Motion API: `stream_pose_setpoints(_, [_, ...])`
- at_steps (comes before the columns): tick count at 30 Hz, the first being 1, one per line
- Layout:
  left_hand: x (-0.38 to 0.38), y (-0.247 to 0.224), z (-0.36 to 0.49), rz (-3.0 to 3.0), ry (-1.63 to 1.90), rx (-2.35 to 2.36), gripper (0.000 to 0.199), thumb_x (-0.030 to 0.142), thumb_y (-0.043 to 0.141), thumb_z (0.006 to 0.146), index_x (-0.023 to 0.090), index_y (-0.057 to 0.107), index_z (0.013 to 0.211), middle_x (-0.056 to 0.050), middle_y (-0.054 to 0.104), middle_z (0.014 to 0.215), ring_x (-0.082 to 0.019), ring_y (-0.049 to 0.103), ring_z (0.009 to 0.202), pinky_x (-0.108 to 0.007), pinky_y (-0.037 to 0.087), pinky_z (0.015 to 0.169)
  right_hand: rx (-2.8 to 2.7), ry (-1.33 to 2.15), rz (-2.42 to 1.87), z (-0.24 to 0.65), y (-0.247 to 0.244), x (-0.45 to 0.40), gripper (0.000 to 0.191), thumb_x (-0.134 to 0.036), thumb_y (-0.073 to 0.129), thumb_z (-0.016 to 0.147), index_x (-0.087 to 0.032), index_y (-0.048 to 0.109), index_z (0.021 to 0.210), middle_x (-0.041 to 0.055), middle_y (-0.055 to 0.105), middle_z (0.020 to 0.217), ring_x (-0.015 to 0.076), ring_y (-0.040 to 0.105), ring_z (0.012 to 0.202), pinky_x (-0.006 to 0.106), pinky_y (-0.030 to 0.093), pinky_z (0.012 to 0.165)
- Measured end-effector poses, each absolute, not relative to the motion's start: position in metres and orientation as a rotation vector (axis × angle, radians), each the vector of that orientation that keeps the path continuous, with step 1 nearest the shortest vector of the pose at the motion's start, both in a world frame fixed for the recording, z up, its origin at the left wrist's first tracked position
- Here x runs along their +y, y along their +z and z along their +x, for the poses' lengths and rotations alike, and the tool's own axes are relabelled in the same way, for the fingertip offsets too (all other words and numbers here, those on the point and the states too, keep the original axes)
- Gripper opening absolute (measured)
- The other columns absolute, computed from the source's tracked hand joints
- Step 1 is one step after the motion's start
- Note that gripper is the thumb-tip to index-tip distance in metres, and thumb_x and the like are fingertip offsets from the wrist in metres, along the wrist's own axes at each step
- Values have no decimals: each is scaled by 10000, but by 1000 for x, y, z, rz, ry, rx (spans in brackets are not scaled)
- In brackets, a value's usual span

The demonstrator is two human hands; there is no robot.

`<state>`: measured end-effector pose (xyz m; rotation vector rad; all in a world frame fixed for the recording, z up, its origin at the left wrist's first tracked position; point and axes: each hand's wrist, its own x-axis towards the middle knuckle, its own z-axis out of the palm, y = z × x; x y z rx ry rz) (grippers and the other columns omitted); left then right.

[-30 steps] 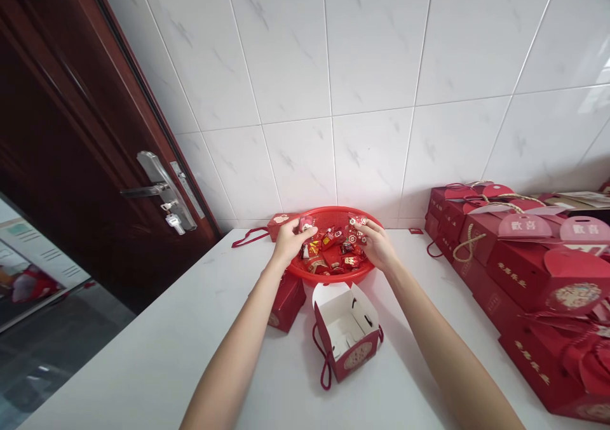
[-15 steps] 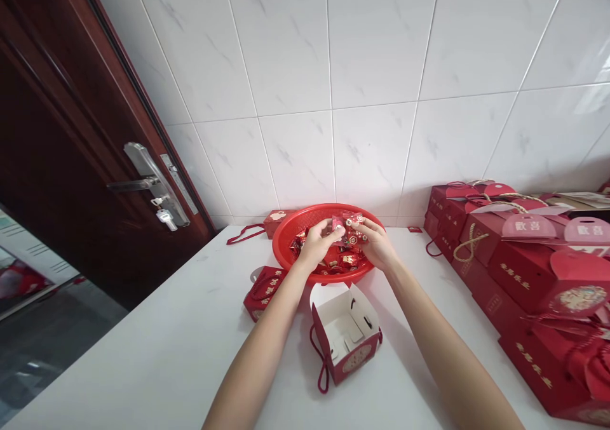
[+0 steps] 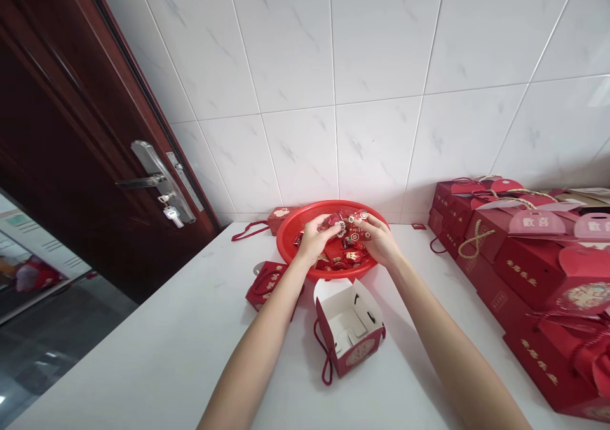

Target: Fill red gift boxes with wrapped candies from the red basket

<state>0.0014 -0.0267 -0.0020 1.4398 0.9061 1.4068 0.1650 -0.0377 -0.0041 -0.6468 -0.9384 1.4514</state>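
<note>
Both hands are over a red plastic basket (image 3: 284,247) that holds several red-wrapped candies (image 3: 351,256). My left hand (image 3: 314,238) is closed, pinching a red wrapped candy (image 3: 340,228) between thumb and fingers. Close beside it, my right hand (image 3: 382,242) grips another red wrapped candy (image 3: 358,218) with pale flower-like patterns; some of its fingers are hidden behind the wrapper. Between my forearms stands an open red gift box (image 3: 361,352), white inside, with nothing visible in it and a red cord hanging at its left side.
A closed red box (image 3: 265,288) lies left of the open one, partly behind my left forearm. Behind the basket is another small red box (image 3: 276,221) with a cord loop. Stacked red gift boxes (image 3: 519,277) line the right side. A door (image 3: 102,131) with keys is at left.
My hands stay over the basket, with the wrapped candies turned slightly in my fingers. The whole view has shifted a little; the boxes have not visibly moved on the table.
</note>
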Motion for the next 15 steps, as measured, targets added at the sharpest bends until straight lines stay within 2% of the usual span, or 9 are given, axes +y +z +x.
stream_pose_setpoints(6, [-27,-8,1,1476,1393,913,367,362,844,616,162,733,903,-63,752,937,-238,681,915,-384,519,896,-981,1489,-594,165,-5,-39,325,-358,914,580,-240,714,808,-2,749,902,197,682,856,314,541,765])
stream_pose_setpoints(15, [-28,-9,1,1456,1430,942,368,323,852,616,161,734,924,-76,763,978,-266,691,984,-421,523,941,-1024,1501,-579,167,-5,-40,353,-362,922,566,-237,690,801,0,747,879,191,685,810,309,551,728])
